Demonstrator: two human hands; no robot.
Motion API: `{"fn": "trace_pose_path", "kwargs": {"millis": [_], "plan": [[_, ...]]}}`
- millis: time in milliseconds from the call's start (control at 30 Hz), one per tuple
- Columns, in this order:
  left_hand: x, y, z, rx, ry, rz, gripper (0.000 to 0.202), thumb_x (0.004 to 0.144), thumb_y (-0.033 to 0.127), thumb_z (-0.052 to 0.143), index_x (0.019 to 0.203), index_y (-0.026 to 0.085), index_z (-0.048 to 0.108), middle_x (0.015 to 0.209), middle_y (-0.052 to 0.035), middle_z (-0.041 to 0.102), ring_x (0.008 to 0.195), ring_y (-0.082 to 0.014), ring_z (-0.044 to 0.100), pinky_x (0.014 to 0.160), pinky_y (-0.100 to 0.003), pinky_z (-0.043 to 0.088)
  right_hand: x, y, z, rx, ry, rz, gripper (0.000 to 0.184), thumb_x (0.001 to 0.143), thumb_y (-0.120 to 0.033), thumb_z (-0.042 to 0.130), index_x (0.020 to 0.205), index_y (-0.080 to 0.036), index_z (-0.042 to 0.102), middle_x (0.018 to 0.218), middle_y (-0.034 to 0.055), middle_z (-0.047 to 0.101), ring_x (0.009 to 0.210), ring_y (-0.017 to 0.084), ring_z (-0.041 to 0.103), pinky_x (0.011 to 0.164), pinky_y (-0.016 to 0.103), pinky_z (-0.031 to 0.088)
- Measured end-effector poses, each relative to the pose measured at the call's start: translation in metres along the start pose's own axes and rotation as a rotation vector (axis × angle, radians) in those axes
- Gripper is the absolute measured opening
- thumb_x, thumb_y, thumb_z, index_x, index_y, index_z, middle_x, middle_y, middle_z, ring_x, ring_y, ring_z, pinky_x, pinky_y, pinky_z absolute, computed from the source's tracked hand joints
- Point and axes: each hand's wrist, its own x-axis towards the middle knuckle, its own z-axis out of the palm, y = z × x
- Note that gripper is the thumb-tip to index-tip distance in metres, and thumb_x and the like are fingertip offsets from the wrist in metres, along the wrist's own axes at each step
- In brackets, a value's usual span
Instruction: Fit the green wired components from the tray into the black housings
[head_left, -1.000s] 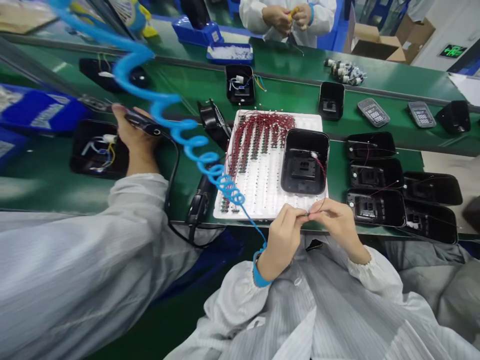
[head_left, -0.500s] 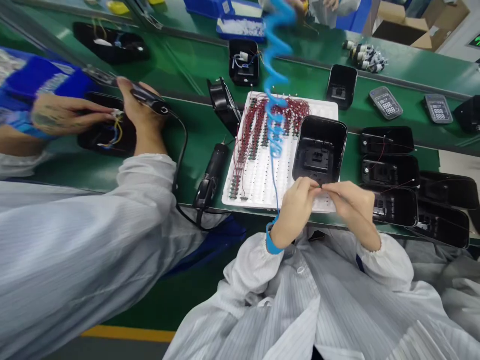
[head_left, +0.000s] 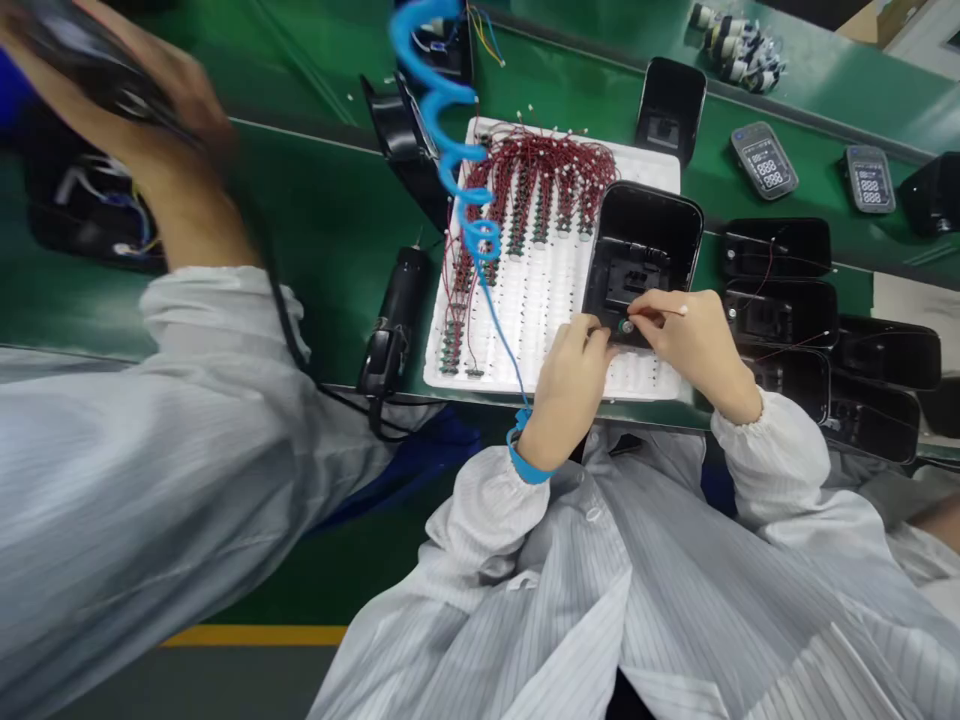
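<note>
A black plastic housing (head_left: 654, 222) lies over the right part of the white foam tray (head_left: 517, 345), its open side facing up. My left hand (head_left: 568, 385) grips the near left edge of the housing, thumb and fingers bent around it. My right hand (head_left: 694, 340) is inside the near end, its fingertips closed at a small round green-and-silver part (head_left: 626, 326). A small white connector (head_left: 683, 309) shows against the right fingers. Rows of small circuit boards with dark red wires (head_left: 551, 165) fill the tray's far and left parts. A blue wrist strap (head_left: 529, 463) circles my left wrist.
A blue coiled cord (head_left: 454, 150) hangs above the tray. Left of it lies a black electric screwdriver (head_left: 396, 315). More black housings (head_left: 780, 310) and display units (head_left: 765, 160) are at the right. A co-worker's hand (head_left: 176, 130) holds a dark tool at the left.
My right hand has moved from the housing's near edge to its inside, where the small round part now shows. My left hand stays at the edge. The view has shifted.
</note>
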Motion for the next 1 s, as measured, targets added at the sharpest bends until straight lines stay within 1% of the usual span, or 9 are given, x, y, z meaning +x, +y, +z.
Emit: {"fn": "trace_pose_path", "kwargs": {"millis": [233,333,433,533,633,700,800,900,1000], "plan": [[0.002,0.002,-0.003,0.037,-0.032,0.003,0.017,0.102,0.018,0.05,0.104,0.013,0.066,0.112,-0.0125,0.065,0.095,-0.0228,0.061,0.084,-0.037,0.053,0.0,-0.002,-0.008,-0.122,-0.116,-0.107,0.021,0.093,-0.014,0.058,0.095,-0.019,0.078,0.09,0.0065,0.078,0.08,0.022,0.069,0.073,0.033,0.046],[0.002,0.003,-0.002,0.03,-0.044,-0.015,0.018,0.103,0.018,0.048,0.104,0.013,0.065,0.112,-0.0126,0.065,0.095,-0.0232,0.06,0.084,-0.037,0.053,-0.002,-0.002,-0.008,-0.159,-0.128,-0.133,0.024,0.093,-0.01,0.056,0.097,-0.019,0.078,0.091,0.007,0.079,0.085,0.023,0.069,0.075,0.034,0.046],[0.001,0.003,0.0,0.044,-0.04,0.0,0.02,0.103,0.016,0.045,0.106,0.012,0.065,0.112,-0.0126,0.065,0.095,-0.0233,0.06,0.085,-0.037,0.052,-0.002,0.0,-0.007,-0.16,-0.121,-0.146,0.021,0.093,-0.012,0.06,0.097,-0.021,0.078,0.09,0.006,0.078,0.085,0.023,0.07,0.075,0.034,0.047],[0.001,0.003,0.0,0.06,-0.034,0.014,0.021,0.103,0.017,0.046,0.112,0.011,0.064,0.113,-0.0142,0.064,0.097,-0.0244,0.06,0.086,-0.039,0.052,0.001,0.003,-0.005,-0.114,-0.12,-0.12,0.011,0.091,-0.017,0.067,0.094,-0.021,0.077,0.09,0.0053,0.079,0.083,0.023,0.071,0.075,0.034,0.049],[0.001,0.003,-0.003,0.054,-0.06,0.023,0.021,0.103,0.02,0.05,0.116,0.01,0.062,0.115,-0.0155,0.062,0.099,-0.0255,0.06,0.086,-0.039,0.052,0.004,0.003,-0.002,-0.097,-0.096,-0.043,0.004,0.089,-0.017,0.07,0.092,-0.018,0.073,0.085,0.0052,0.078,0.078,0.022,0.072,0.072,0.033,0.049],[0.002,0.004,-0.004,0.053,-0.083,0.026,0.024,0.102,0.023,0.052,0.12,0.011,0.061,0.115,-0.0147,0.062,0.099,-0.0256,0.06,0.086,-0.04,0.052,0.006,0.002,0.0,-0.112,-0.068,0.002,0.006,0.088,-0.016,0.07,0.093,-0.018,0.069,0.078,0.0039,0.076,0.073,0.021,0.071,0.07,0.032,0.049],[0.003,0.006,-0.006,0.069,-0.122,0.03,0.034,0.102,0.028,0.054,0.132,0.014,0.058,0.113,-0.0132,0.061,0.097,-0.0257,0.058,0.085,-0.04,0.052,0.005,0.001,0.005,-0.167,-0.043,0.044,0.008,0.091,-0.023,0.069,0.093,-0.017,0.065,0.073,0.0051,0.072,0.068,0.021,0.068,0.068,0.032,0.049],[0.005,0.007,-0.008,0.108,-0.159,0.045,0.038,0.102,0.03,0.053,0.137,0.016,0.058,0.112,-0.0134,0.062,0.095,-0.026,0.057,0.083,-0.04,0.051,0.0,-0.001,0.007,-0.214,-0.049,0.073,0.014,0.095,-0.029,0.066,0.095,-0.015,0.064,0.076,0.0083,0.072,0.069,0.023,0.067,0.067,0.033,0.048],[0.007,0.008,-0.009,0.146,-0.173,0.032,0.038,0.102,0.03,0.054,0.137,0.016,0.059,0.112,-0.0129,0.062,0.094,-0.0256,0.057,0.082,-0.037,0.05,-0.011,-0.003,0.001,-0.215,-0.02,0.041,0.012,0.098,-0.027,0.061,0.098,-0.016,0.066,0.082,0.0084,0.073,0.073,0.022,0.066,0.068,0.032,0.047]]}}
